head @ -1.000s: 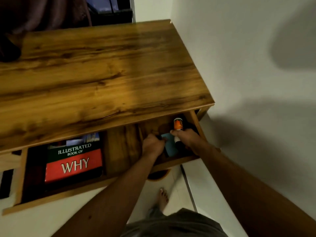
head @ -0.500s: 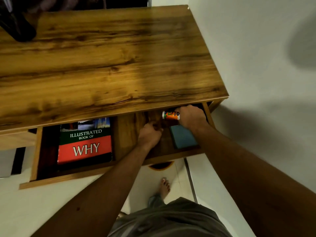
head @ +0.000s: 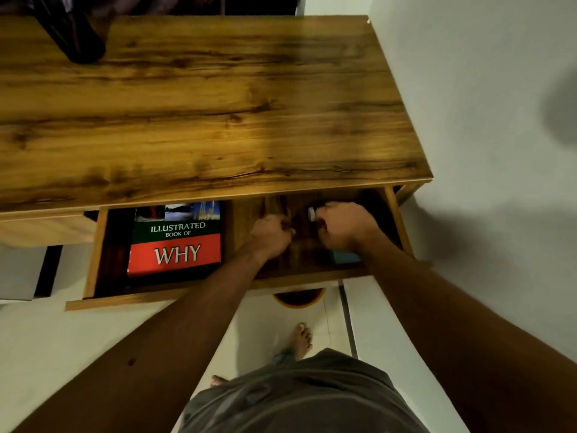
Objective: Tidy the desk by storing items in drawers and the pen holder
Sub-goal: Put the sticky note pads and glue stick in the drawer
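Note:
The wooden desk's (head: 218, 104) drawer (head: 90, 251) stands pulled out below its front edge. Both my hands are inside the drawer's right half. My right hand (head: 343, 228) is closed around a small tube (head: 311, 213); only its white cap shows, pointing left, near the drawer's back. My left hand (head: 271, 234) rests on the drawer floor just left of it, fingers curled, with nothing visible in them. A flat blue item (head: 345, 257) lies at the drawer's front right, partly hidden under my right forearm. A red and green book (head: 176, 240) titled "Illustrated Book of Why" lies in the drawer's left half.
A dark object (head: 78, 35) stands at the desktop's far left corner. The white wall (head: 484, 151) runs close along the desk's right side. A round wooden bin (head: 299, 300) sits on the floor under the drawer, near my bare foot (head: 301, 339).
My right hand has carried the tube from the drawer's front toward its back and turned it sideways. The blue item now lies released at the front right. My left hand shifted slightly back.

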